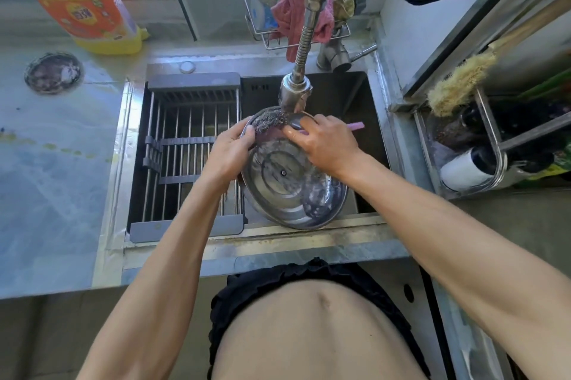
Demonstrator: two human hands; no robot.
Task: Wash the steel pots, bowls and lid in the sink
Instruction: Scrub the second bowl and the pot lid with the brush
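While the lid (287, 181) sits tilted over the right part of the sink (349, 92), both hands meet at its far edge. The lid's inside faces up, with soap foam on it, and its near edge rests close to the front rim of the sink. The tap head (293, 95) hangs just above the lid's far edge.

The left hand (230, 147) holds the lid's far left rim, and its grip is curled round that edge. The right hand (324, 141) comes in from the right, and its grip is closed on a pink handle (355, 125) that sticks out to the right. A gray steel scrubber (270, 121) lies on the lid between the two hands, right under the tap; it may sit on the end of that handle, but this is hard to tell.

Most of the foamy lid lies nearer the person than the scrubber does. So the next scrub likely has to pull back toward the body, with the right hand doing the work. The left hand is better placed to keep the lid from sliding. A drying rack (191, 144) fills the left part of the sink.
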